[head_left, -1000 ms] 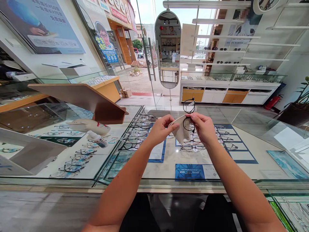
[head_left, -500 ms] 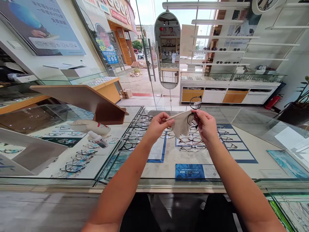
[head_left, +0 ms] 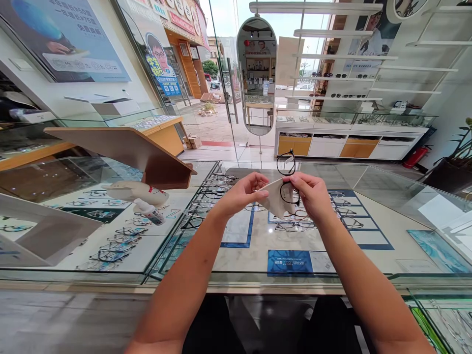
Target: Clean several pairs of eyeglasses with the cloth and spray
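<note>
Black glasses (head_left: 286, 163) above showcase (head_left: 236, 265) of spectacles (head_left: 295, 226)

Your left hand (head_left: 243, 194) pinches the edge of a pale cloth (head_left: 273, 199); your right hand (head_left: 313, 195) grips dark-rimmed glasses (head_left: 286, 163) between the lenses, one above the other; below, eyeglass frames (head_left: 297, 226) line the glass counter (head_left: 236, 265); an oval mirror (head_left: 256, 73) stands beyond.
</note>
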`<state>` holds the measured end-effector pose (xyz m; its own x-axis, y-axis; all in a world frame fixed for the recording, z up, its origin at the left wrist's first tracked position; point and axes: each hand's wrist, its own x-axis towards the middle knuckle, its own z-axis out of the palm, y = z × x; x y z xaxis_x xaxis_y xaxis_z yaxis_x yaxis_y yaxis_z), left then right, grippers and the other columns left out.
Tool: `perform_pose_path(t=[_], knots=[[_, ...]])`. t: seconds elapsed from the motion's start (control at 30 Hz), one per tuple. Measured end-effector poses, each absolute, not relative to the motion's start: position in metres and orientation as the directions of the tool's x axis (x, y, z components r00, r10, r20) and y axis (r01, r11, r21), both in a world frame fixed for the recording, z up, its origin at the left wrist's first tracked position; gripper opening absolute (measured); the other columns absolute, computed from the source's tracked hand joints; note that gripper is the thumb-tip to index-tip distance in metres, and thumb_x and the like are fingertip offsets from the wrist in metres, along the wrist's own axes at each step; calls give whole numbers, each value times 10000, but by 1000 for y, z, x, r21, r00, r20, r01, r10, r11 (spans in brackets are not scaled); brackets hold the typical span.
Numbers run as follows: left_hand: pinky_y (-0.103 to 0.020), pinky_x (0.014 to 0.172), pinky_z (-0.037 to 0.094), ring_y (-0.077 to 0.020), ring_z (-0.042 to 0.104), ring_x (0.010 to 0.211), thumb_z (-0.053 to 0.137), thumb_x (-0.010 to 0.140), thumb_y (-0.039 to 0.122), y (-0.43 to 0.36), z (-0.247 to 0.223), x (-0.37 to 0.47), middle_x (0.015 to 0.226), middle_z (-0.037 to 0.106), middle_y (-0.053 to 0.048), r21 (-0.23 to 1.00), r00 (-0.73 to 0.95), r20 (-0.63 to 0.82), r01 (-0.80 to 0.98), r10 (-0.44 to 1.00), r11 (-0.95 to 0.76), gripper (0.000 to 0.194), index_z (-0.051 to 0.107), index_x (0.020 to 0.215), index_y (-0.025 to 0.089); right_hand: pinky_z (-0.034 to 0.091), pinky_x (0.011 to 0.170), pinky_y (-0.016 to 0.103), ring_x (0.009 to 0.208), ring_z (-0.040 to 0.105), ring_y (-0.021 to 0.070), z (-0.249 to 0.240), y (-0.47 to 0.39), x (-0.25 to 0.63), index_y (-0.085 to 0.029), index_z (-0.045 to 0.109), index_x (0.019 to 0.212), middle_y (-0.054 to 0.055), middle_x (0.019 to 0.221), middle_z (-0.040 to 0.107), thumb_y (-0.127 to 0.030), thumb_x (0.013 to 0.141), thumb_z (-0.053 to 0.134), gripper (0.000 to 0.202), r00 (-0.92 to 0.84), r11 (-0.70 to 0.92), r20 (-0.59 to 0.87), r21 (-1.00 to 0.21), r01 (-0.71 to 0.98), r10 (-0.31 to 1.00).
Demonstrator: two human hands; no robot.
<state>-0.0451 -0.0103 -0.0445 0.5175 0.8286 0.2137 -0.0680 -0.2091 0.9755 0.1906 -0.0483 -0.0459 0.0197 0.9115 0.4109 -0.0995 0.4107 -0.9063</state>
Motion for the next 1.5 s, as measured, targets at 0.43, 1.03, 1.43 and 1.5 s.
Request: perform_pose_path(t=[0.43, 1.03, 1.43, 1.5], knots=[[-258, 596, 396, -124, 526, 658, 898, 824, 588, -21, -41, -41, 732, 614, -7, 975, 587, 199, -37, 785, -220, 456, 703, 850, 177, 516, 881, 376, 921, 676, 240, -47, -58, 175, -276, 916, 928, 43, 926, 807, -537, 898, 831, 276, -165, 329, 343, -938, -106, 925], [-227, 512, 352, -98, 422, 564, 874, 784, 673, -29, -45, -23, 701, 511, 66, 964, 232, 206, -213, 951, -157, 594, 466, 879, 252, 550, 1041, 427, 1172, 716, 284, -52, -48, 173, -264, 896, 940, 82, 1196, 852, -515, 818, 870, 280, 170, 274, 231, -912, -304, 958], [-427, 1023, 588, -298, 699, 1334, 699, 1050, 383, -58, -68, 6, 1448, 721, -160, 692, 186, 695, 91, 695, -716, 157, 686, 1017, 230, 524, 1094, 445, 1200, 684, 277, -63, -51, 163, -276, 886, 975, 73, 1189, 818, -531, 907, 804, 277, 247, 426, 372, -878, -218, 895], [-430, 1023, 583, -299, 703, 1317, 677, 1058, 358, -59, -67, 6, 1413, 735, -158, 630, 201, 733, 159, 650, -760, 145, 718, 1018, 225, 519, 1099, 448, 1175, 680, 273, -63, -51, 161, -268, 884, 959, 76, 1168, 817, -529, 894, 818, 277, 252, 423, 365, -875, -237, 896]])
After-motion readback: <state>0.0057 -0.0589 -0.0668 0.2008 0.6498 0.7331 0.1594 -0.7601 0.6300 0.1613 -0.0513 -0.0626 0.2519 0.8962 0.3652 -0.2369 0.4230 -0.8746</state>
